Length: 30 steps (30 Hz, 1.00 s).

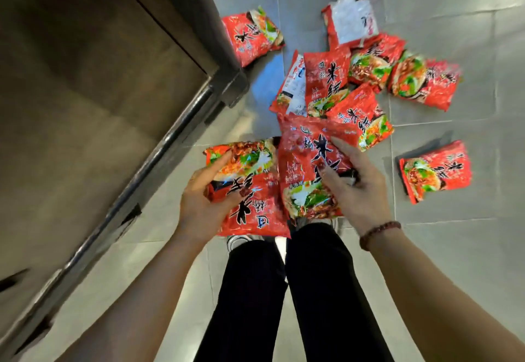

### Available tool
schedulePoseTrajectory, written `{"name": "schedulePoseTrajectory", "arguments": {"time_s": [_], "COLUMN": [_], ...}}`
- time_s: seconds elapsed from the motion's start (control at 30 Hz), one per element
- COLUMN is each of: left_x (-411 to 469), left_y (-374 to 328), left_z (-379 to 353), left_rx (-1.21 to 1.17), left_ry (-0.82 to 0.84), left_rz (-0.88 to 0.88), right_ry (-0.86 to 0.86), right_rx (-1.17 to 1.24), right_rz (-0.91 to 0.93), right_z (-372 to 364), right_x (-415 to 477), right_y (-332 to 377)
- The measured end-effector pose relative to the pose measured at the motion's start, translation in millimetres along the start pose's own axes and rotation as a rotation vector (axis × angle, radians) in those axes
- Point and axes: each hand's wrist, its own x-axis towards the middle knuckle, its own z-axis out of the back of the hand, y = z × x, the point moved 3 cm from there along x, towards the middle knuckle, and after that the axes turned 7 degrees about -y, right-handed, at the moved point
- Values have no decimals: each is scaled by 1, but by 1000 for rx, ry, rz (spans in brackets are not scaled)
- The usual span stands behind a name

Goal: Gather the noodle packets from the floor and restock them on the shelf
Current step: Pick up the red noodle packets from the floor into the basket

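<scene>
One red noodle packet is gripped in the left hand and another in the right hand, while more packets are scattered on the floor beyond both hands.

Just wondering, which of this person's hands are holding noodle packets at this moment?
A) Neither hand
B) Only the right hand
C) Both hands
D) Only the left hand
C: the left hand grips a red packet and the right hand grips a second packet, while loose packets lie on the tiled floor.
</scene>
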Motion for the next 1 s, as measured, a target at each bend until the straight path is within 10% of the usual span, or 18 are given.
{"name": "schedulePoseTrajectory", "arguments": {"time_s": [0.5, 1.0], "left_x": [-277, -514], "left_y": [-223, -198], "left_z": [192, 173], "left_rx": [-304, -787], "left_ry": [-275, -994], "left_rz": [-43, 127], "right_ry": [473, 1273], "right_rx": [-261, -469], "right_rz": [324, 643], "right_z": [59, 39], "right_x": [-208, -324], "right_y": [283, 365]}}
